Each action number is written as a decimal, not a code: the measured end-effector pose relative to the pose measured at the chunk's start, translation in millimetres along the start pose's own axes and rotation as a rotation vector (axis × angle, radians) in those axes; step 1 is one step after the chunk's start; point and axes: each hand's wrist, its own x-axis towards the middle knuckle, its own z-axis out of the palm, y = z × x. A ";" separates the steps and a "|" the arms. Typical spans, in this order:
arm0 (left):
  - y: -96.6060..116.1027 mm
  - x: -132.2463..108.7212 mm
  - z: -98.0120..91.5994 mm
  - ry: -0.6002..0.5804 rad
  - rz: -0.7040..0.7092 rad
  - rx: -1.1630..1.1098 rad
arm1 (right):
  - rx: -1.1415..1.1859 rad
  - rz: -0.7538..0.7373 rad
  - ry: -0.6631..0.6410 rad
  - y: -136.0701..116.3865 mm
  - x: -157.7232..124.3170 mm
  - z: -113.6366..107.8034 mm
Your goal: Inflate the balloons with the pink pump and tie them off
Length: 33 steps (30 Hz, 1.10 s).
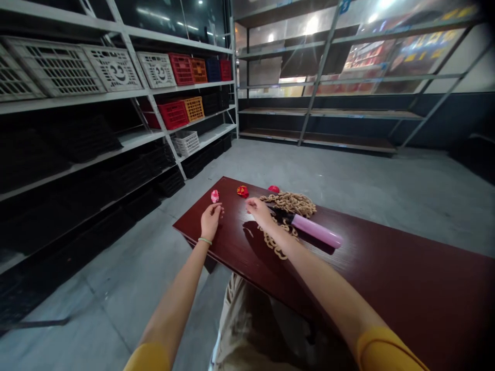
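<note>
My left hand (211,222) is over the left end of the dark red table (390,257), fingertips drawn together. Just beyond it lies a small pink and white bundle (215,196). My right hand (260,212) is pinched above the table, beside a red and yellow bundle (242,191). Whatever either hand may hold is too small to make out. Tan, chain-like cord lies in a heap (299,204) past my right hand, with more loops (274,246) nearer me, partly behind my forearm. A pink cylinder (317,231) with a black end rests by the cord.
A red item (274,189) sits at the table's far edge, behind the cord. Metal shelving (154,116) on the left carries white crates (157,69), red crates (173,114) and other coloured crates. Another rack (309,112) stands across the grey floor (348,178).
</note>
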 end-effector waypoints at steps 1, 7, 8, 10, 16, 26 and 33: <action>-2.8 3.6 -7.6 0.022 -0.002 0.008 | -0.039 -0.007 -0.024 2.7 7.4 16.1; -16.3 9.6 -26.9 0.245 0.003 -0.167 | -0.218 -0.069 -0.126 16.2 47.0 88.2; -17.4 10.1 -27.9 0.267 0.003 -0.204 | -0.238 -0.084 -0.142 17.7 52.6 96.2; -18.3 11.3 -29.3 0.294 -0.009 -0.242 | -0.271 -0.115 -0.174 19.9 62.6 109.2; -18.5 14.1 -29.1 0.283 -0.018 -0.241 | -0.344 -0.097 -0.199 16.8 75.3 122.7; 1.8 -3.5 -7.9 0.136 0.014 -0.232 | -0.230 -0.134 -0.295 -75.8 21.4 5.6; 56.7 -88.7 91.1 -0.633 -0.367 -0.560 | -0.127 -0.061 -0.384 -132.6 -43.8 -112.1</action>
